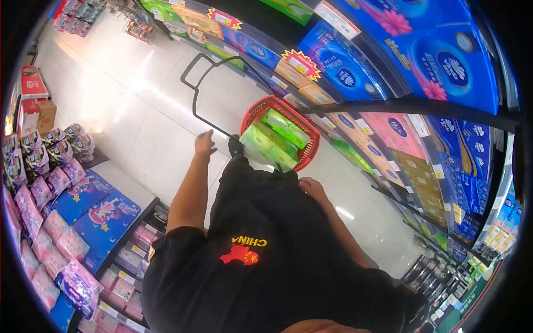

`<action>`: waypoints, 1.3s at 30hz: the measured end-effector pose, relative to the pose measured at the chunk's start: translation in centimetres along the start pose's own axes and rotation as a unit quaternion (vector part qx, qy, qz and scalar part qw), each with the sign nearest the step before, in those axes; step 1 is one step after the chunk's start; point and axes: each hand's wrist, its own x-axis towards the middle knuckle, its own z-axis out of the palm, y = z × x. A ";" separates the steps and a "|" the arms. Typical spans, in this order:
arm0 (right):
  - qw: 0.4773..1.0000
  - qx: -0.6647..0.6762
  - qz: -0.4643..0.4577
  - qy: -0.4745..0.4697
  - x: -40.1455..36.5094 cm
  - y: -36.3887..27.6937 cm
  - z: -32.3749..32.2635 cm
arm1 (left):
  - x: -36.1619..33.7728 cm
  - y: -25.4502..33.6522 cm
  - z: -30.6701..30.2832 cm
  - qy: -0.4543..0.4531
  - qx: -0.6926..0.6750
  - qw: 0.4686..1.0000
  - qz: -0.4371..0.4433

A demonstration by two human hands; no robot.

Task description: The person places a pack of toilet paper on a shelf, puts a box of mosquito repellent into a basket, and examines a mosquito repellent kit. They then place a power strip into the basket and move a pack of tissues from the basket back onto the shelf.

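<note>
My left hand [205, 143] hangs in front of me over the floor, fingers loosely bent and apart, with nothing seen in it. Just beyond its fingertips runs the long black pull handle [195, 105] of a red shopping basket [315, 145]. In the basket lie light-green plastic-wrapped packs [269, 145] and a brighter green pack [286, 127]. Close to my right side, below the basket, is my right hand [312, 188]. Its fingers are partly hidden against my black shirt [266, 216], so its grip does not show.
A tall shelf [411, 105] of blue, pink and gold tissue packs runs along the right. On the left, a display holds pink packs [78, 283] beside blue cartoon-printed panels [105, 222]. Red and brown boxes [34, 83] stand farther off. Pale floor tiles [127, 116] lie between.
</note>
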 end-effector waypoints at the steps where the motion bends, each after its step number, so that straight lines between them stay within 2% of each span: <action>1: 1.000 0.007 0.014 0.004 -0.6 -1.9 0.3 | 0.8 1.4 -0.8 0.006 0.015 1.000 0.015; 3: 0.999 0.021 0.038 0.013 -1.9 -5.6 0.5 | 3.2 3.7 -2.1 0.013 0.029 0.997 0.066; 6: 0.992 0.101 0.054 0.047 -2.1 -4.6 1.0 | 4.8 7.6 -2.3 0.028 0.038 0.993 0.112; 9: 0.972 0.177 0.148 0.052 -4.3 -7.1 0.0 | 4.6 11.4 -1.8 0.013 0.043 0.993 0.107; 12: 0.980 0.123 0.146 0.055 -5.2 -6.2 -0.7 | 11.0 10.6 -1.2 0.030 0.056 0.984 0.167; 15: 0.986 0.072 0.143 0.047 -5.7 -6.9 -1.3 | 12.4 11.8 -1.0 0.036 0.086 0.978 0.188; 17: 0.993 0.086 0.066 0.049 -5.5 -5.0 -0.8 | 12.8 12.1 -1.0 0.041 0.108 0.972 0.203; 19: 0.974 0.163 0.150 0.046 -5.3 -6.9 -1.0 | 14.1 11.7 -0.9 0.040 0.120 0.966 0.225; 22: 0.978 0.130 0.151 0.060 -5.2 -9.9 -0.7 | 17.4 10.3 -0.9 -0.029 0.156 0.962 0.221; 25: 0.976 0.105 0.175 0.071 -5.1 -12.3 -0.2 | 18.8 10.5 -1.3 -0.041 0.292 0.936 0.193; 28: 0.980 0.099 0.156 0.075 -5.4 -13.4 -0.2 | 17.5 11.3 -1.2 -0.024 0.346 0.914 0.210; 29: 0.980 0.104 0.149 0.076 -5.3 -12.8 -0.1 | 16.5 11.7 -1.1 0.008 0.366 0.910 0.195; 33: 0.982 0.110 0.127 0.081 -5.8 -9.9 0.1 | 13.1 13.8 -1.0 0.026 0.395 0.898 0.193; 36: 0.982 0.133 0.101 0.086 -6.4 -9.0 0.3 | 13.9 12.5 -0.6 -0.046 0.385 0.896 0.214; 37: 0.982 0.145 0.089 0.085 -6.4 -8.0 0.5 | 14.1 11.4 -0.1 -0.060 0.328 0.917 0.221; 38: 0.996 0.039 0.011 0.081 -6.3 -7.1 0.6 | 14.2 10.1 -0.1 -0.116 0.289 0.935 0.172; 39: 0.992 -0.067 -0.068 0.077 -5.9 -5.5 0.5 | 12.4 9.8 0.0 -0.105 0.295 0.931 0.188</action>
